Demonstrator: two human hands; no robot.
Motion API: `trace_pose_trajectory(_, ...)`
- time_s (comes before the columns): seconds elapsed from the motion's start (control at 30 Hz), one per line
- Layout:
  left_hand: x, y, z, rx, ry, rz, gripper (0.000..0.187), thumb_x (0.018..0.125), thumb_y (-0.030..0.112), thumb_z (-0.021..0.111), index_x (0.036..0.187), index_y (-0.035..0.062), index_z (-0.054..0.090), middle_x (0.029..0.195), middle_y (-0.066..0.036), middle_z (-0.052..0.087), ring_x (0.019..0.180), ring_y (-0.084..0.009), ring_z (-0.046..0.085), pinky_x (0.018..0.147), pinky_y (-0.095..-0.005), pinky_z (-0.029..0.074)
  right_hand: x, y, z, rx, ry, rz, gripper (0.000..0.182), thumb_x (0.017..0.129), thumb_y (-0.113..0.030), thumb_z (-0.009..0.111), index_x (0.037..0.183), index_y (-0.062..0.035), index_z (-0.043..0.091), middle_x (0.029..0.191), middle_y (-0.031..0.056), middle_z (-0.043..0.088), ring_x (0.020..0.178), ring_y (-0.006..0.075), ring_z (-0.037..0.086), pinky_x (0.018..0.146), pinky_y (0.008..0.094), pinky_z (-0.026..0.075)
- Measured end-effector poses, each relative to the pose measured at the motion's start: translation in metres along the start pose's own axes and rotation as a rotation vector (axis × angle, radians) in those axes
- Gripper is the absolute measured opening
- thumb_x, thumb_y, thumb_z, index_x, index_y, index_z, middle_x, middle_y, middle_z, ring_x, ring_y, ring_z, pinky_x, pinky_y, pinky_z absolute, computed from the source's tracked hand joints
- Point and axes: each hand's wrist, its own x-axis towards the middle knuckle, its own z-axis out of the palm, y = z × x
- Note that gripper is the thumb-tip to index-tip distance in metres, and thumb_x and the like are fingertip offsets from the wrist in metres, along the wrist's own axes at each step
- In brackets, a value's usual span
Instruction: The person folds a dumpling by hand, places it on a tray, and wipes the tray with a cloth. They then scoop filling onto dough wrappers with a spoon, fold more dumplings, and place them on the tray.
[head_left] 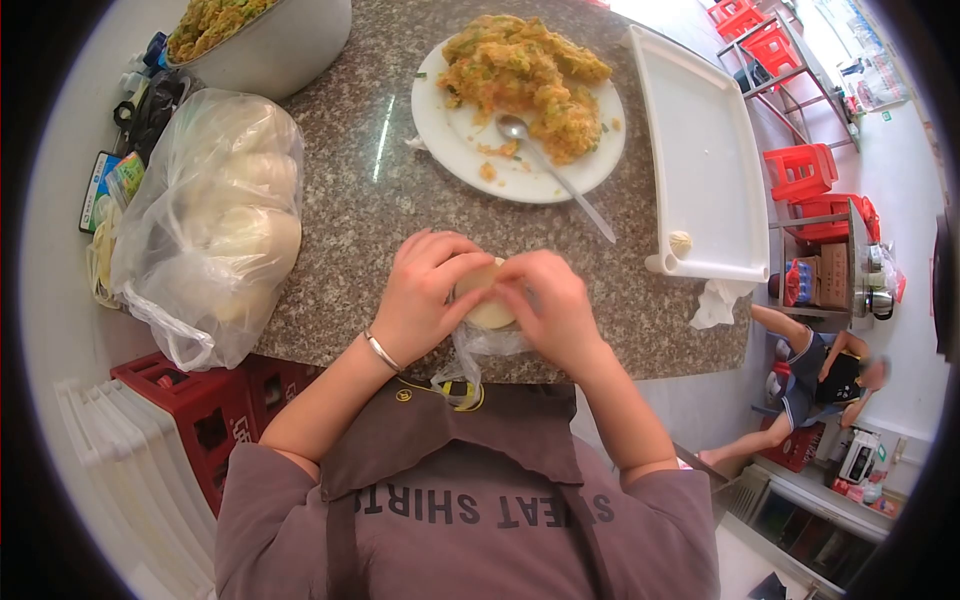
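A round piece of pale dough (pixel 491 313) is between my hands, close to the near edge of the counter. My left hand (pixel 428 283), with a silver bangle at its wrist, is closed on the dough's left side. My right hand (pixel 548 305) pinches the upper right part of its rim. Fingers cover much of the dough, so any filling inside is hidden. Beneath lies a crumpled clear plastic bag (pixel 497 343). Farther back, a white plate (pixel 440 130) bears a heap of orange-and-green filling (pixel 525 75) with a metal spoon (pixel 560 180) in it.
At the right stands a white tray (pixel 705 150) with one small dumpling (pixel 680 243) in its near corner. A plastic bag of dough pieces (pixel 225 220) lies left, below a metal bowl (pixel 290 50) of filling. A seated person (pixel 835 380) is far right, near red stools (pixel 800 170).
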Motion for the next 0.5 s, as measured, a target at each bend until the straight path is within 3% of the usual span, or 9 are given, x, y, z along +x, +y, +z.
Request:
trace_pose_trajectory(0.03, 0.001, 0.0, 0.0, -0.016, -0.002, 0.007, 0.031, 0.072, 0.021, 0.072, 0.098, 0.0054, 0.064, 0.098, -0.008, 0.061, 0.098, -0.0283, 0.056, 0.092, -0.0433, 0.04, 0.0, 0.0, 0.0, 0.048, 0.066, 0.126, 0.013, 0.075, -0.01, 0.068, 0.086, -0.005, 0.062, 0.087, 0.0075, 0.06, 0.084, 0.0247, 0.058, 0.078, 0.0368, 0.043)
trace_pose_trajectory(0.13, 0.001, 0.003, 0.0, -0.034, 0.033, -0.038, 0.03, 0.072, 0.022, 0.072, 0.096, 0.0051, 0.064, 0.098, -0.008, 0.061, 0.098, -0.0287, 0.056, 0.092, -0.0437, 0.04, -0.002, 0.013, -0.002, -0.095, 0.043, 0.095, 0.013, 0.075, -0.009, 0.069, 0.086, -0.0054, 0.062, 0.087, 0.007, 0.06, 0.084, 0.0248, 0.058, 0.077, 0.0367, 0.044)
trace_pose_trajectory(0.37, 0.0, 0.004, -0.001, 0.043, 0.044, 0.009, 0.03, 0.07, 0.019, 0.076, 0.093, 0.0043, 0.064, 0.1, -0.01, 0.062, 0.098, -0.0294, 0.057, 0.093, -0.0442, 0.04, -0.002, 0.009, -0.001, -0.106, 0.08, 0.054, 0.013, 0.075, -0.009, 0.07, 0.085, -0.0056, 0.063, 0.084, 0.0066, 0.061, 0.081, 0.0258, 0.059, 0.075, 0.0375, 0.045)
trace_pose_trajectory(0.5, 0.001, 0.011, 0.0, -0.025, 0.129, -0.052, 0.023, 0.069, 0.014, 0.077, 0.085, 0.0049, 0.062, 0.095, -0.009, 0.062, 0.095, -0.027, 0.058, 0.086, -0.039, 0.045, -0.006, 0.002, -0.004, 0.16, 0.048, 0.245, 0.01, 0.08, -0.006, 0.067, 0.088, -0.0029, 0.062, 0.085, 0.0084, 0.063, 0.074, 0.0208, 0.063, 0.068, 0.0329, 0.049)
